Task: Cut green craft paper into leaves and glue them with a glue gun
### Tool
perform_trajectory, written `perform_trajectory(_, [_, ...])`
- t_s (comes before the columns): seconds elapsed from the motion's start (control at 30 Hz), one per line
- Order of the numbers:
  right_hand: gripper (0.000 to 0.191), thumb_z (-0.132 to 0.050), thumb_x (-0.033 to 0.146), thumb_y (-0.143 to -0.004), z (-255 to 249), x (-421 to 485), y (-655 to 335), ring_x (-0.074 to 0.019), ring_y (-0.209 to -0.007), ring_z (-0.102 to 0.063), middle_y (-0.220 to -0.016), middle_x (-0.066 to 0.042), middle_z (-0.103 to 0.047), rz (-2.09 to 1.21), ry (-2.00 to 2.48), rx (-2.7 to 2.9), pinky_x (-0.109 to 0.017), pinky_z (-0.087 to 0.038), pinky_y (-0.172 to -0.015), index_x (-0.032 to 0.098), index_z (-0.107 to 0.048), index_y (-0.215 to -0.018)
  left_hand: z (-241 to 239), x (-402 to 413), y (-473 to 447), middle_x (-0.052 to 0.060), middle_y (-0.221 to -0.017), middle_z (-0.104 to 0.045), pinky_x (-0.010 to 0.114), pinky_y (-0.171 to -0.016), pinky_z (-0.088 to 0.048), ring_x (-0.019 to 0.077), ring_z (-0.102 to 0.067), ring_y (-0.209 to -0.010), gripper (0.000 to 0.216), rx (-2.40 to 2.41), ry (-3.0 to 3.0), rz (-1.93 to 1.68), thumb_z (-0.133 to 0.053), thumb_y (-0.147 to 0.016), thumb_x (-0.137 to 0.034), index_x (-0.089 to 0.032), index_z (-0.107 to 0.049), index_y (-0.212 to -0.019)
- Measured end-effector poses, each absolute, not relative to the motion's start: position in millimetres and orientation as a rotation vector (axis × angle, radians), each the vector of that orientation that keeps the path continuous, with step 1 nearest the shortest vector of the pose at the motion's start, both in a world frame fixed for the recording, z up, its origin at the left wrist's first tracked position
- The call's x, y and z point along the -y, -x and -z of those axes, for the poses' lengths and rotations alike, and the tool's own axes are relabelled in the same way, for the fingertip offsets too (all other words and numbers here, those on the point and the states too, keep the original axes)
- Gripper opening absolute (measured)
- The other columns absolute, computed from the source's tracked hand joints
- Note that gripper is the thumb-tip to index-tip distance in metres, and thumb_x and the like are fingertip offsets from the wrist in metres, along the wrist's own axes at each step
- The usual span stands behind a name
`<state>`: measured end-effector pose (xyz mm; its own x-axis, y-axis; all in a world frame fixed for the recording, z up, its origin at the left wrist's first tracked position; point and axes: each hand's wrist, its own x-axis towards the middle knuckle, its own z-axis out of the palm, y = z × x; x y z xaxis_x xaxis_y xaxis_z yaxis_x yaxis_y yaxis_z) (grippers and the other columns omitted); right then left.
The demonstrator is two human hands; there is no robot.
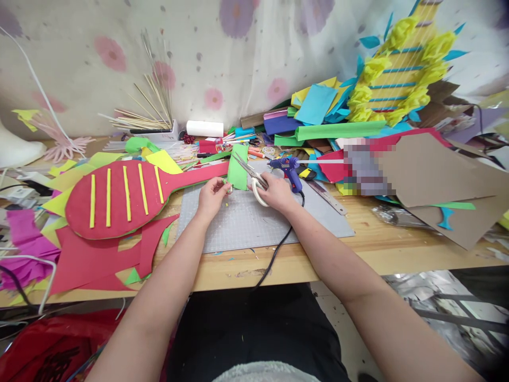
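My right hand [277,193] is closed around the white handles of a pair of scissors [247,167], its blades slightly parted and pointing up and left. My left hand [211,198] pinches a small green scrap with a pale edge [229,188], too small to make out well. Behind the blades lies a green foam strip [237,172]. Under both hands is a grey cutting mat [222,231]. To the left, a red paddle-shaped piece [115,199] bears several yellow strips, its handle reaching toward the green strip.
A blue glue gun [289,168] stands right of my right hand, its black cord [275,254] crossing the mat. A metal ruler [326,197] lies near the mat's right edge. Red sheets [93,262], brown board [445,170] and a yellow flowered instrument shape [397,79] surround the work area.
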<state>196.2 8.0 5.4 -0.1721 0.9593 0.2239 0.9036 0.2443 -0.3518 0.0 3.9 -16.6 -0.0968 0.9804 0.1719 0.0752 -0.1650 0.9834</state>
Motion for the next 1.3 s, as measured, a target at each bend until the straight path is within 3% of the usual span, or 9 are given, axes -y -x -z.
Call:
perform_trajectory(0.2, [0.037, -0.045, 0.052, -0.08, -5, -5, -193, -0.0192, -0.076, -0.055, -0.081, -0.006, -0.064, -0.172, 1.31, 2.402, -0.03, -0.028, -0.07, 0.017, -0.054, -0.088, 23, -7, 8, 0.002, -0.079, -0.065, 0.026, -0.065, -0.049, 0.0132, -0.059, -0.07, 0.014, -1.385, -1.665, -1.45, -0.066, -0.069, -0.032, -0.018, -0.064, -0.073])
perform_trajectory(0.5, [0.038, -0.045, 0.052, -0.081, -6, -1, -190, -0.0221, -0.081, -0.057, -0.086, -0.008, -0.066, -0.105, 1.309, 2.48, -0.031, -0.027, -0.072, 0.017, -0.055, -0.093, 16, -2, 3, 0.003, -0.084, -0.067, 0.022, -0.059, -0.048, 0.0151, -0.062, -0.081, 0.008, -1.45, -1.68, -1.546, -0.064, -0.064, -0.012, -0.017, -0.065, -0.07])
perform_trajectory(0.67, [0.04, -0.041, 0.054, -0.083, -5, -1, -188, -0.0196, -0.074, -0.057, -0.081, -0.006, -0.067, -0.128, 1.351, 2.507, -0.03, -0.029, -0.07, 0.019, -0.057, -0.092, 11, 1, 3, 0.002, -0.082, -0.067, 0.022, -0.061, -0.047, 0.0152, -0.061, -0.081, 0.001, -1.443, -1.701, -1.528, -0.064, -0.067, -0.018, -0.019, -0.064, -0.066])
perform_trajectory(0.93, [0.048, -0.037, 0.061, -0.083, -9, -3, -195, -0.019, -0.067, -0.054, -0.073, -0.006, -0.065, -0.097, 1.557, 2.398, -0.028, -0.023, -0.059, 0.02, -0.061, -0.088, 7, 3, 3, 0.004, -0.086, -0.065, 0.023, -0.062, -0.046, 0.0156, -0.06, -0.081, 0.012, -1.38, -1.671, -1.501, -0.066, -0.069, -0.03, -0.02, -0.07, -0.074])
perform_trajectory(1.07, [0.045, -0.039, 0.059, -0.083, -11, -6, -200, -0.0177, -0.07, -0.053, -0.078, -0.005, -0.064, -0.2, 1.42, 2.451, -0.028, -0.026, -0.064, 0.018, -0.056, -0.089, 12, 1, 4, 0.004, -0.09, -0.065, 0.025, -0.066, -0.048, 0.0155, -0.059, -0.082, 0.016, -1.292, -1.736, -1.455, -0.061, -0.074, -0.031, -0.021, -0.071, -0.082])
perform_trajectory(1.3, [0.042, -0.039, 0.057, -0.084, -9, -4, -198, -0.0182, -0.077, -0.054, -0.084, -0.006, -0.064, -0.238, 1.29, 2.535, -0.03, -0.029, -0.071, 0.017, -0.053, -0.091, 16, -1, 5, 0.006, -0.091, -0.064, 0.028, -0.065, -0.052, 0.0162, -0.06, -0.08, 0.015, -1.224, -1.762, -1.419, -0.059, -0.075, -0.031, -0.02, -0.069, -0.071])
